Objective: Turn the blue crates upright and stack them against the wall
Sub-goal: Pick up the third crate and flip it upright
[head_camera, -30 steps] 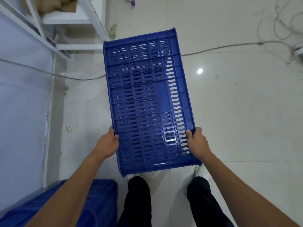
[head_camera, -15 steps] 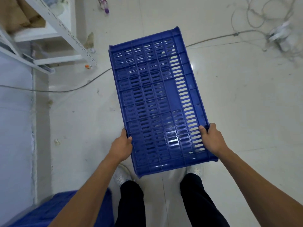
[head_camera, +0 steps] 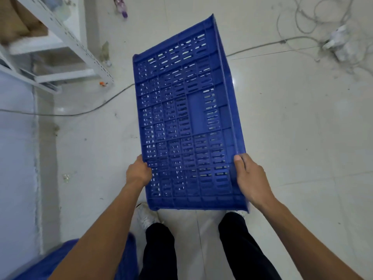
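I hold a blue slotted plastic crate (head_camera: 187, 118) in the air above the pale tiled floor, its perforated bottom panel facing me and its long axis pointing away. My left hand (head_camera: 138, 171) grips its left side near the close end. My right hand (head_camera: 250, 178) grips the right side wall, which now shows as the crate tilts. Another blue crate (head_camera: 60, 261) lies at the bottom left by the wall (head_camera: 16, 158), partly hidden by my left forearm.
A white metal shelf frame (head_camera: 66, 37) stands at the upper left against the wall. A grey cable (head_camera: 84, 112) runs across the floor behind the crate. Tangled cables and a white plug block (head_camera: 337, 43) lie at the upper right. My legs and shoes are below the crate.
The crate has rolled to the left, so its right side wall now shows. The view has swung right, pushing the shelf and wall further left. Both hands keep their grip.
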Motion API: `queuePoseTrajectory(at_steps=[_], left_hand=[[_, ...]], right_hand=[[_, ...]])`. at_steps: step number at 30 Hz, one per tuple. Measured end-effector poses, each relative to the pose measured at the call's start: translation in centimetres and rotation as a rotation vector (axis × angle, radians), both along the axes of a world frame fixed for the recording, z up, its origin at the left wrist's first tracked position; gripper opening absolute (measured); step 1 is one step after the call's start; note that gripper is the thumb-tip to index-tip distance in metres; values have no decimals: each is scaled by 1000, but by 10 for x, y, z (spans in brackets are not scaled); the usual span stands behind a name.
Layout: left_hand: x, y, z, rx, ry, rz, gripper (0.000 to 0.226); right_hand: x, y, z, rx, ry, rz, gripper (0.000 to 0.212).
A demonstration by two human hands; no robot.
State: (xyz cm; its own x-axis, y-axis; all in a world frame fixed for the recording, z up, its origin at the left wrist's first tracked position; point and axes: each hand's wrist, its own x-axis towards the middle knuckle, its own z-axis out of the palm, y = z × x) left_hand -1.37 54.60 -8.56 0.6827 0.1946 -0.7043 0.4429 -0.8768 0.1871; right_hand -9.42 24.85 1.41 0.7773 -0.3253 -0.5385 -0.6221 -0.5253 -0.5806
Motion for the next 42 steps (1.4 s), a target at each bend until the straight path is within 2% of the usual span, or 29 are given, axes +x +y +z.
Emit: queuePoseTrajectory(at_steps=[5, 8, 10, 14, 18, 21, 23, 26, 29, 32, 36, 42], left_hand=[[-3, 24, -8, -52, 101, 310, 42], [-4, 33, -6, -55, 61, 235, 45], [-9, 40, 1, -68, -62, 140, 40], [-23, 39, 35, -189, -458, -50, 33], [-18, 33, 72, -344, -630, 46, 17], [-14, 41, 79, -410, -600, 244, 21], [-10, 52, 72, -387, -518, 373, 25], [-4, 69, 54, -222, -419, 374, 19], [-9, 86, 34, -118, -358, 366, 18], [-19, 103, 18, -105, -297, 393, 18], [-30, 119, -1, -85, -216, 444, 19], [-36, 137, -25, -101, -158, 584, 26]], right_hand=[[8, 43, 3, 60, -3, 137, 28], [10, 72, 0, 86, -22, 173, 29], [11, 95, 0, 95, -20, 205, 35], [20, 147, 3, 106, -4, 312, 37], [30, 204, 1, -10, -4, 449, 32], [32, 238, 2, -20, 44, 543, 29], [30, 260, -3, -44, 77, 598, 27], [25, 286, -18, -67, 154, 596, 35], [25, 294, -32, 17, 234, 634, 43], [35, 275, -44, 17, 256, 636, 46], [50, 220, -66, -97, 313, 614, 53], [71, 136, -96, -278, 387, 709, 53]])
